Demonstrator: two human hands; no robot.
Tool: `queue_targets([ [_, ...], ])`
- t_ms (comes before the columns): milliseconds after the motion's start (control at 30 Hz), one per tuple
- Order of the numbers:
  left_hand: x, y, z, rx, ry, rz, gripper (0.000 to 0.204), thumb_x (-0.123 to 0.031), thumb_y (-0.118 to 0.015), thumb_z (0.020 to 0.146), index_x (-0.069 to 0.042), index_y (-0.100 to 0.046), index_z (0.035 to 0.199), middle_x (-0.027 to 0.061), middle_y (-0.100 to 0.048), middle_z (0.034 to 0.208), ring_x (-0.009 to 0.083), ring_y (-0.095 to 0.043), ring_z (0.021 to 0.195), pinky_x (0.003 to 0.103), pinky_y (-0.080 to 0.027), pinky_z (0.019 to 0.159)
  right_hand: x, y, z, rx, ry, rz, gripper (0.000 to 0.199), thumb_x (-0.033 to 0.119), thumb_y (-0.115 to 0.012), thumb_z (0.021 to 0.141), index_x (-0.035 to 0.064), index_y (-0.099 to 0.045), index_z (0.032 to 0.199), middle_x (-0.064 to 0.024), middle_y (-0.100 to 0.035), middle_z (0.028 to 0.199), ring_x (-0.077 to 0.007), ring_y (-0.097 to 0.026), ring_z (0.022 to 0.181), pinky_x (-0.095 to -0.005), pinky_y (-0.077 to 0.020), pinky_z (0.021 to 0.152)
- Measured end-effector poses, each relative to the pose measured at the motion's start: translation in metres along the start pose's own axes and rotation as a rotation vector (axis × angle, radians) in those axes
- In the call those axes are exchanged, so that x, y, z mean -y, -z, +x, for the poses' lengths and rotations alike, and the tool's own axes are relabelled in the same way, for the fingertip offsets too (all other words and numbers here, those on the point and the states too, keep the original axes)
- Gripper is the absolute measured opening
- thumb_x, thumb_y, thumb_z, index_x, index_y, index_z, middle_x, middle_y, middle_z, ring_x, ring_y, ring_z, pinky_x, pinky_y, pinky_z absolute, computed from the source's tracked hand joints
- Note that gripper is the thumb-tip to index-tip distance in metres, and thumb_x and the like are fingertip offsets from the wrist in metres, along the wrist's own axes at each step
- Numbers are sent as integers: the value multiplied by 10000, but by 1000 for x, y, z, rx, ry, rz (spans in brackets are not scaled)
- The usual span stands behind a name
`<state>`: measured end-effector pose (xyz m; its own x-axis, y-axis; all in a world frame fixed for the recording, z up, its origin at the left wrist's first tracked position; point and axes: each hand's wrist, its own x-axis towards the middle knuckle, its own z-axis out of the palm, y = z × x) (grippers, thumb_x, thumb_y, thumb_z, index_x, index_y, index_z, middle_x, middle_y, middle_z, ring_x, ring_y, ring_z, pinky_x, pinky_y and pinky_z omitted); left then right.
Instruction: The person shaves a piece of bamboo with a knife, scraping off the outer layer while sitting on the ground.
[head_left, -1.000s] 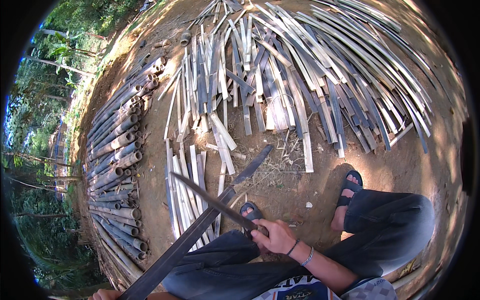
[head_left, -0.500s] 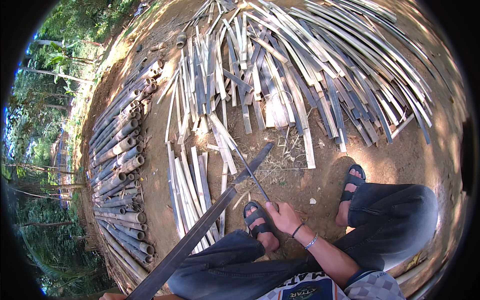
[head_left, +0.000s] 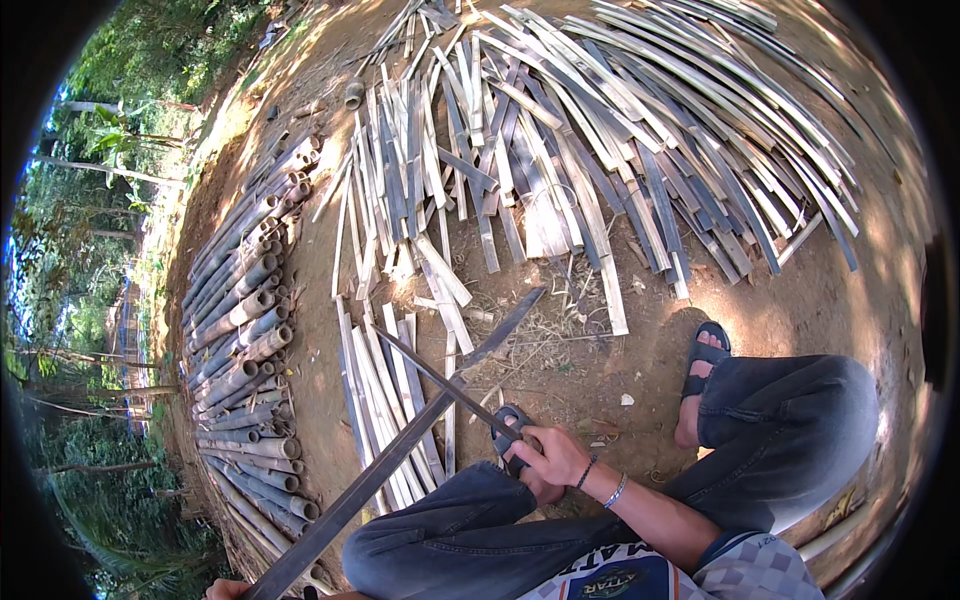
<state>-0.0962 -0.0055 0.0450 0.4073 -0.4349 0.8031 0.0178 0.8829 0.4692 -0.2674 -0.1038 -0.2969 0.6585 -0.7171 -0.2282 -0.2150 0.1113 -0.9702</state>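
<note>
Bamboo, split and grey-green, covers the bare earth as a seated person in dark jeans works a long dark bamboo slat (head_left: 400, 455) with a long-bladed dark knife (head_left: 440, 382). The right hand (head_left: 548, 462), wearing thin bracelets, is clenched around the knife's handle just above the left knee at lower centre of the frame. The left hand (head_left: 228, 590) appears only as a sliver at the bottom-left edge, next to the slat's near end; whether it is clasped around the slat cannot be told.

The slat's long axis runs diagonally from the lower left of the frame up to its tip just right of centre, pointing away from the person toward the fan of pale split bamboo strips (head_left: 620, 140) across the top. The blade crosses it from the opposite diagonal, its point aimed to the upper left, over a small row of pale cut strips (head_left: 385, 400) on the ground.

The risk, judged from this position, lies in the knife: the crossing point sits close to the left sandalled foot (head_left: 510, 425) and knee, so a slip off the hard, smooth slat could carry the edge toward the leg. A loose hold at the slat's far-left end could let it twist under the blade. Stacked round bamboo poles (head_left: 245, 330) line the left; the right sandalled foot (head_left: 703, 362) rests well apart.
</note>
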Motion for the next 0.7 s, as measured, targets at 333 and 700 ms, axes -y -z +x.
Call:
queue_targets([
  [333,-10,-1,-4,-151,1,113,544,-555,-419,930,-125,-399,597,-35,-358,451,90,-329,365,225,-296,413,14,2,-8,104,83,21,476,408,-499,920,-45,-631,858,-204,-671,747,-299,-681,758,-368,-506,680],
  [700,-16,-2,-8,-237,-2,167,558,-560,-375,945,-123,-396,598,-27,-343,459,105,-326,382,247,-284,444,-17,-6,4,-8,89,44,496,455,-491,914,-15,-633,841,-170,-661,699,-277,-672,676,-345,-504,622],
])
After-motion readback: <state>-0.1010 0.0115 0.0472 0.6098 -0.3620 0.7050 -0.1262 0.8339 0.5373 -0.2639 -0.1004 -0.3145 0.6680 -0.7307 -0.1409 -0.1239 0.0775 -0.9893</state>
